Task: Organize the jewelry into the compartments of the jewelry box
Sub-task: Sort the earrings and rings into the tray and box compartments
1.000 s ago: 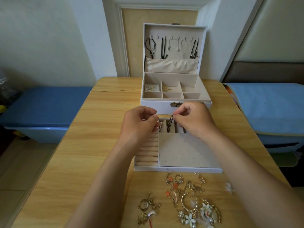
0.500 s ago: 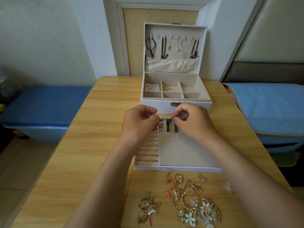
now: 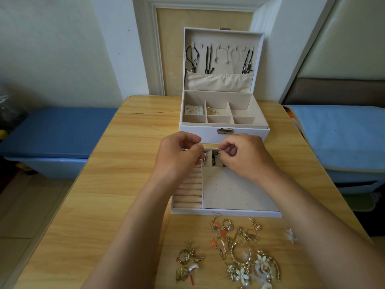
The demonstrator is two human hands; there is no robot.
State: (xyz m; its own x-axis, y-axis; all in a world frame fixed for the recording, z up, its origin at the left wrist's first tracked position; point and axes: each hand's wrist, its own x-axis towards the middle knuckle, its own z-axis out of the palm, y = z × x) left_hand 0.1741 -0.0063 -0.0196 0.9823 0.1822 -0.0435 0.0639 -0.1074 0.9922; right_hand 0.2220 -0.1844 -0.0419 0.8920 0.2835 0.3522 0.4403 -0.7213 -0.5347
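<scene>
A white jewelry box (image 3: pixel 245 133) stands open on the wooden table, lid upright with cords and necklaces hung inside. Its pulled-out drawer (image 3: pixel 227 212) lies in front, with ring rolls on the left and a dotted earring panel on the right. Over the drawer's small back compartments, my left hand (image 3: pixel 177 157) pinches a small metal piece at its fingertips. My right hand (image 3: pixel 243 157) pinches a dark, small earring (image 3: pixel 216 156) just above a compartment. A heap of loose gold and flower-shaped jewelry (image 3: pixel 235 251) lies on the table in front of the drawer.
The box's top tray holds small pieces in its back-left compartment (image 3: pixel 193 111) and the one beside it (image 3: pixel 214 111). A blue bench (image 3: pixel 54 134) stands left of the table and a blue cushion (image 3: pixel 341 134) lies to the right. A white flower piece (image 3: pixel 290 235) lies apart.
Both hands have stayed over the drawer's back compartments. My right hand has curled in and dropped slightly, bringing the dark earring lower toward the compartment.
</scene>
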